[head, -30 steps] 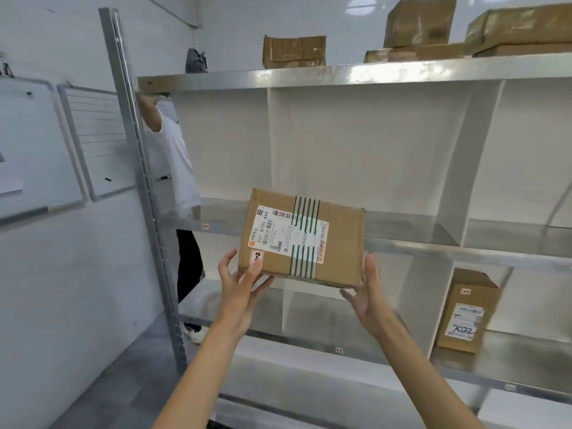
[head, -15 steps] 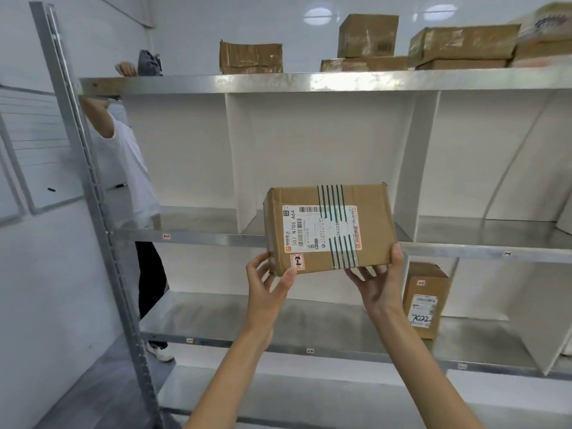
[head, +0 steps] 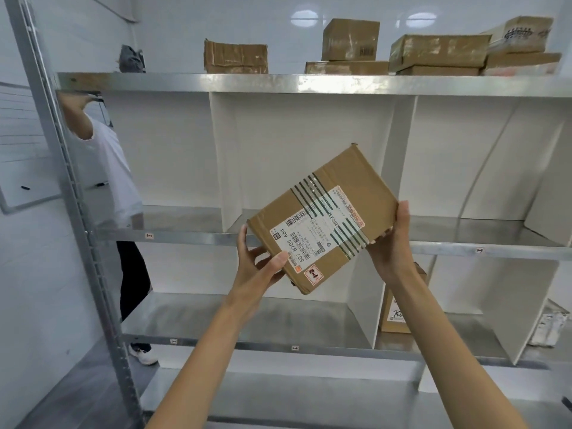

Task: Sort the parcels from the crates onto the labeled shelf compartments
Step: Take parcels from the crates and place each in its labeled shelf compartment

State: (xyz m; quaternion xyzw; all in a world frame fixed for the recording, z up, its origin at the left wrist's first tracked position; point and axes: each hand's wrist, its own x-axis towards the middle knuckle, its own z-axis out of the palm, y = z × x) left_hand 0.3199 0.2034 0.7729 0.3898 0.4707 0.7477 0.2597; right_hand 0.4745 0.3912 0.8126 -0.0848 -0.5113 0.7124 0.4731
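- left hand [head: 258,267]: thumb and curled fingers clamp the parcel [head: 323,219] at its lower-left edge
- right hand [head: 391,243]: fingers wrap its right end
- parcel tilted, mid-air before the middle shelf [head: 198,235]

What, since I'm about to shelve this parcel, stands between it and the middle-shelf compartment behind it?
Nothing visible. The parcel, tilted and held by the left hand and right hand, faces an open compartment. Only the white divider on its right stands near the parcel's upper corner.
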